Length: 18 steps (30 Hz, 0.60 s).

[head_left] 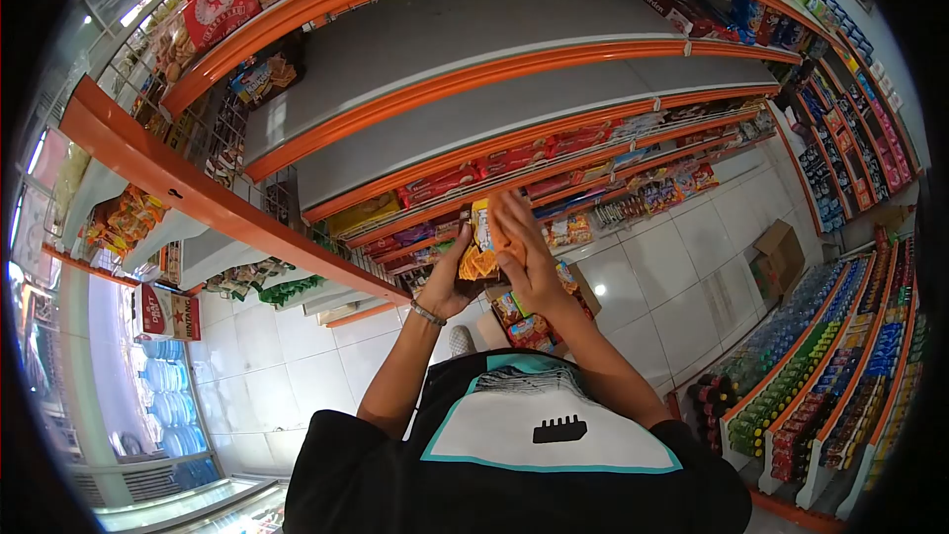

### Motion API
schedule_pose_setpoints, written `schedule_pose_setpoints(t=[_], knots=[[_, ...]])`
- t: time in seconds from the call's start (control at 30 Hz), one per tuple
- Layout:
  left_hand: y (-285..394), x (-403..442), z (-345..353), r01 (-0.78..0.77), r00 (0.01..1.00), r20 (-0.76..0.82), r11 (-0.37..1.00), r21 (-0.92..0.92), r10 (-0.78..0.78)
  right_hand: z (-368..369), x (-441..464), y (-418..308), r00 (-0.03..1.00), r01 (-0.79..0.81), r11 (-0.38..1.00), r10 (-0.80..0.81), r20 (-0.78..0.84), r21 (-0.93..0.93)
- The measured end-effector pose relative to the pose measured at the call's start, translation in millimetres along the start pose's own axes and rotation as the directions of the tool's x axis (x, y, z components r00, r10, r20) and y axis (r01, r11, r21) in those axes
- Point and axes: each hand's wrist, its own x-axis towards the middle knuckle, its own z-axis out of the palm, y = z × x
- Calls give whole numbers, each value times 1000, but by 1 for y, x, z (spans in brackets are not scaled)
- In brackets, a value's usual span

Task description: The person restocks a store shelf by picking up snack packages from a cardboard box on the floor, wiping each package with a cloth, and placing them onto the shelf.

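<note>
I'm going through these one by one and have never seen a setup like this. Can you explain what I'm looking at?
There is no machine here: a person works with two bare hands. The single picture comes from a camera worn on the head, looking forward and down, so you see the person's own black shirt and forearms; the view is strongly curved.

The left hand holds an orange packet, with the right hand against it; the right hand's exact grip is hard to tell.

Ahead is orange-edged shelving, with red packs on a lower level. Below the hands, on the tiled floor, more packs sit in an open carton. Bottled drinks stand at right.
</note>
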Motion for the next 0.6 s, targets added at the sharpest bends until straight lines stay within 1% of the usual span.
schedule_pose_setpoints(t=[0.03,0.07,0.1,0.13,0.17,0.2,0.23,0.27,0.3,0.33,0.37,0.43,0.47,0.5,0.53,0.57,0.6], knots=[[-1,0,-3,1,1000,0,1000,0,-1,-2,4,2,999,-13,999,11,-44,-47],[-2,1,-10,44,999,30,999,2,-44,-3,9,7,996,-36,999,36,-76,-5],[-3,2,-17,87,994,59,996,4,-87,-3,9,6,997,-37,999,36,-74,-5],[-3,7,-27,84,995,59,996,4,-84,-2,9,4,996,-49,999,49,-78,4],[-3,14,-38,123,962,258,983,-136,-85,-2,10,2,995,-59,998,60,-84,13],[-1,19,-43,185,892,448,948,-260,-52,-3,4,-4,999,-33,996,32,-17,-77],[2,16,-32,176,891,452,950,-257,-43,-4,0,-13,1000,-21,997,20,-17,-77],[1,11,-19,90,970,240,971,-220,-36,-5,-3,-24,998,12,998,-9,57,-64],[2,8,-9,8,1000,18,986,-165,-5,-4,-4,-29,991,50,998,-44,130,-48],[3,6,-8,13,1000,-20,991,-132,-16,-5,-3,-29,989,79,996,-72,131,-47],[1,4,-12,28,999,-31,994,-103,-31,-9,-5,-27,986,83,994,-71,148,-74],[3,-2,-21,91,992,84,996,17,-93,-13,1,-25,982,98,991,-81,170,-93],[-3,-2,-20,80,996,30,996,-28,-79,-15,4,-24,994,63,982,-46,96,-178],[-3,-3,-18,87,996,39,994,-68,-85,-15,7,-25,1000,19,966,-15,16,-259],[-2,-1,-16,68,997,48,991,-112,-63,-11,8,-28,999,-38,979,33,-27,-202],[-1,1,-14,52,997,57,987,-153,-43,-7,7,-31,999,-32,980,26,-31,-196],[1,1,-9,47,998,55,988,-146,-39,-2,5,-34,999,-45,989,43,-18,-142]])
